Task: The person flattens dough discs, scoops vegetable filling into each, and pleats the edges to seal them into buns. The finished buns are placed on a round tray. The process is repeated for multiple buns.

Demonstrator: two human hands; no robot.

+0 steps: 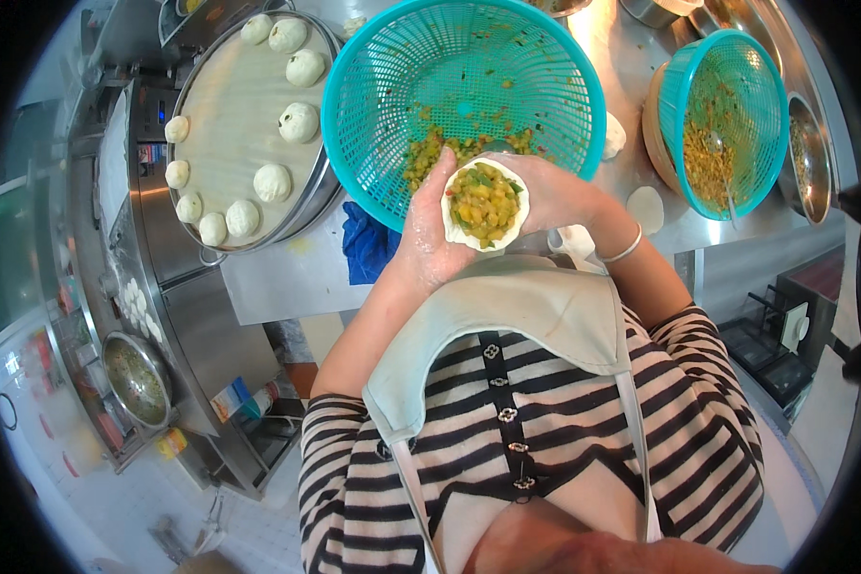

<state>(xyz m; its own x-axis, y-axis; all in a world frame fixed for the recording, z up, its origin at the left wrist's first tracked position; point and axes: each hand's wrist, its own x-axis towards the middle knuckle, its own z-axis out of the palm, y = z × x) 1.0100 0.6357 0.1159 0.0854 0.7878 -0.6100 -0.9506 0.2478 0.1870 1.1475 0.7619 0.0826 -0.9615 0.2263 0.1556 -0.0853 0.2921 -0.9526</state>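
Note:
A round dough wrapper heaped with diced yellow-green vegetable filling is cupped between my hands. My left hand, dusted with flour, holds it from the left with the thumb along its rim. My right hand bears on its right side; most of those fingers are hidden behind the wrapper. Just beyond them stands a large turquoise plastic mesh basket, with more of the filling at its near side. Part of a metal utensil shows in that filling, mostly hidden by my hands.
At left, a round steamer tray carries several filled buns. A blue cloth lies near the steel table's front edge. To the right are a second turquoise basket with filling and a spoon, a flat dough disc and steel bowls.

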